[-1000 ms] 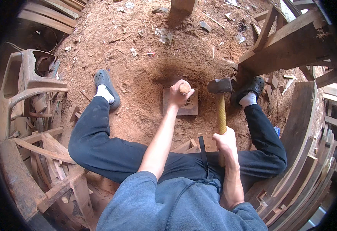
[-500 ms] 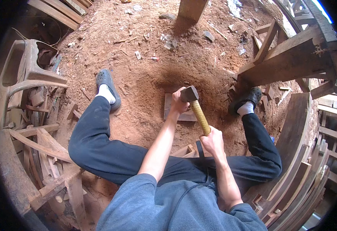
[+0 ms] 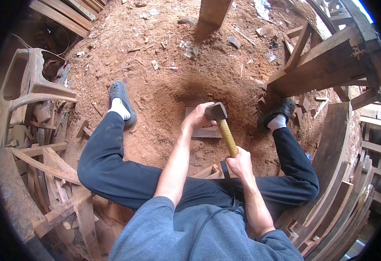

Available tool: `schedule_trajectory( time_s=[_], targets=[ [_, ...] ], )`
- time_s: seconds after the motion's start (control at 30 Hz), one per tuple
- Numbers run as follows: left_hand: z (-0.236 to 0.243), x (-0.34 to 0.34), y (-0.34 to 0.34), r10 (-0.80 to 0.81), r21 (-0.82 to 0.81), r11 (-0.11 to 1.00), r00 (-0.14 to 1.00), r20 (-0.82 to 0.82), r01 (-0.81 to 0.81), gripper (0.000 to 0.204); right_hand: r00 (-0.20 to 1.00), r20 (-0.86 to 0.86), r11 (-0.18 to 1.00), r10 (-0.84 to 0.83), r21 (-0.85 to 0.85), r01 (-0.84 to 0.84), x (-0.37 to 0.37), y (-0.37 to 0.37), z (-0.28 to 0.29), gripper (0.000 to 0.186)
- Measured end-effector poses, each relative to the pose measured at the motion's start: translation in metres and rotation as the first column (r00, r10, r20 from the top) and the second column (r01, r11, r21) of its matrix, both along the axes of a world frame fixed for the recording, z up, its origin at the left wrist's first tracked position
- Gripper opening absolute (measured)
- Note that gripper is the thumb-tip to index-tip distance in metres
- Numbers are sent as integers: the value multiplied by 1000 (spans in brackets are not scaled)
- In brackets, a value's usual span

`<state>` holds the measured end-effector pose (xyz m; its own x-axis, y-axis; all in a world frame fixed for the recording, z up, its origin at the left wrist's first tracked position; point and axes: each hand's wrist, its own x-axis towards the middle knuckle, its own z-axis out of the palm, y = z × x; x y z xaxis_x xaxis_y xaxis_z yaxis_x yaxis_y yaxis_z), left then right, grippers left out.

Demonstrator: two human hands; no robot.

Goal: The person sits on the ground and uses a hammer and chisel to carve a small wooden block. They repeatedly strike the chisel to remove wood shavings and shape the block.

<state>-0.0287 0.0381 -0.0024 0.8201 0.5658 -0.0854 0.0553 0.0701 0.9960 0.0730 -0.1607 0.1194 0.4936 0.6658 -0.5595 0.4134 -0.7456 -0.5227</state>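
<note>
My left hand (image 3: 195, 116) is closed at the centre, above a square wooden block (image 3: 205, 133) lying on the sawdust. It grips a wooden-handled tool whose round top showed earlier; the dark hammer head (image 3: 216, 112) now hides that top, and I cannot tell whether they touch. My right hand (image 3: 239, 161) is wrapped round the hammer's yellow textured handle (image 3: 227, 137), just in front of my lap. The tool's lower end is hidden behind my hand.
My legs are bent apart on sawdust and scraps (image 3: 155, 95). A worn chair (image 3: 42, 95) and wood offcuts (image 3: 55, 174) lie left; a timber frame (image 3: 312, 69) and long boards (image 3: 329, 191) stand right. A wooden post (image 3: 214, 11) stands ahead.
The hammer head has swung from the right to over my left hand, and my right hand has moved left with it. My left hand has shifted slightly toward me.
</note>
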Motion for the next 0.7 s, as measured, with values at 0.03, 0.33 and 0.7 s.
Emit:
schedule_trajectory(
  time_s=[0.03, 0.33, 0.7],
  targets=[
    [0, 2, 6, -68, -145, 987, 997, 46, 74, 34, 1000, -6, 1000, -4, 2, 4, 1, 0, 0, 30],
    [2, 12, 8, 2, 297, 954, 994, -112, 31, 43, 999, -10, 998, -36, 42, 37, 5, 1, 2, 29],
    [-1, 25, -15, 184, 245, 957, 978, -101, -155, 61, 986, -86, 989, -142, 26, 144, 17, -2, -1, 23]
  ],
)
